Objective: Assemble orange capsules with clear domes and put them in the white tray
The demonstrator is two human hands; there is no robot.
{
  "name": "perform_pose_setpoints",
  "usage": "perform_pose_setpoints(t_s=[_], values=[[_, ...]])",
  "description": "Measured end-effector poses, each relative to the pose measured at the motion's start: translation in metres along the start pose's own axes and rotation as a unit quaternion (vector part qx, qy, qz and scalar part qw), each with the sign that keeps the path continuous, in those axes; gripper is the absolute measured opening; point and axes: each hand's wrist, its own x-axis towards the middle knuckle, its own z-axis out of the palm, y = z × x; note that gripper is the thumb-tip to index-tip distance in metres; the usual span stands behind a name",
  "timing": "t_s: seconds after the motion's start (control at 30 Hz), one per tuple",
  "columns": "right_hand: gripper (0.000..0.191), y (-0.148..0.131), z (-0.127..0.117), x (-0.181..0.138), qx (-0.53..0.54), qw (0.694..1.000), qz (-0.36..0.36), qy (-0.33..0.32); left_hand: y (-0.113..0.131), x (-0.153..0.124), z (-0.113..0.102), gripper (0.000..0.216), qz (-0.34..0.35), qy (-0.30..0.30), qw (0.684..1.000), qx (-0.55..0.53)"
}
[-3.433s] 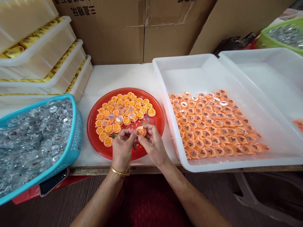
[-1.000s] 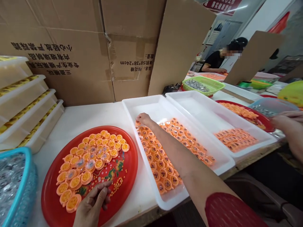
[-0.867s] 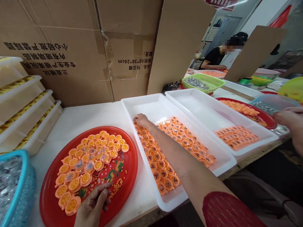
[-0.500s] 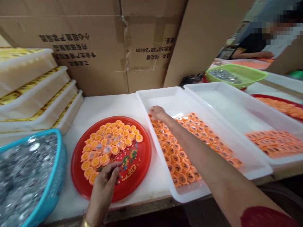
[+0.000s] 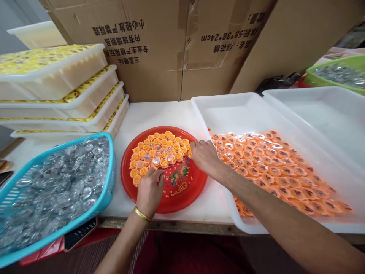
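Observation:
A red round tray [image 5: 186, 198] holds a cluster of small orange cups with yellow filling [image 5: 159, 150] and loose yellow beads [image 5: 178, 187]. My left hand [image 5: 148, 190] lies on the tray's near part, fingers stretched forward with their tips at the nearest cups, holding nothing that I can see. My right hand [image 5: 203, 156] hovers over the tray's right edge, fingers spread and curved toward the cups at the cluster's right end. A white bin [image 5: 216, 110] to the right holds rows of capped orange cups [image 5: 268, 163].
A blue basket [image 5: 110, 167] of clear plastic caps sits at the left, with stacked white trays of yellow pieces [image 5: 71, 76] behind it. Cardboard boxes [image 5: 159, 45] wall the back. A second white bin [image 5: 319, 114] and a green basket [image 5: 336, 74] are at the right.
My right hand came out of the white bin and back to the red tray's right edge. My left hand slid up the tray toward the cups. The view swung left and down.

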Motion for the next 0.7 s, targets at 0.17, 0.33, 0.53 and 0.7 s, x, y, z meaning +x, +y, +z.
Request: perform_pose_setpoints(t_s=[0.17, 0.33, 0.53, 0.7], values=[[0.023, -0.004, 0.004, 0.002, -0.015, 1.0, 0.004, -0.007, -0.026, 0.027, -0.012, 0.02, -0.025, 0.051, 0.993, 0.104], [0.017, -0.009, 0.003, -0.012, -0.017, 0.999, -0.011, -0.03, -0.031, 0.046, -0.004, 0.03, 0.024, -0.004, 0.986, 0.166], [0.015, -0.034, -0.005, -0.052, 0.008, 0.998, -0.03, -0.063, -0.029, 0.046, -0.002, 0.022, 0.034, -0.009, 0.99, 0.14], [0.017, -0.058, -0.004, -0.08, 0.064, 0.995, 0.001, -0.081, -0.033, 0.048, -0.01, 0.013, -0.052, 0.08, 0.987, -0.132]])
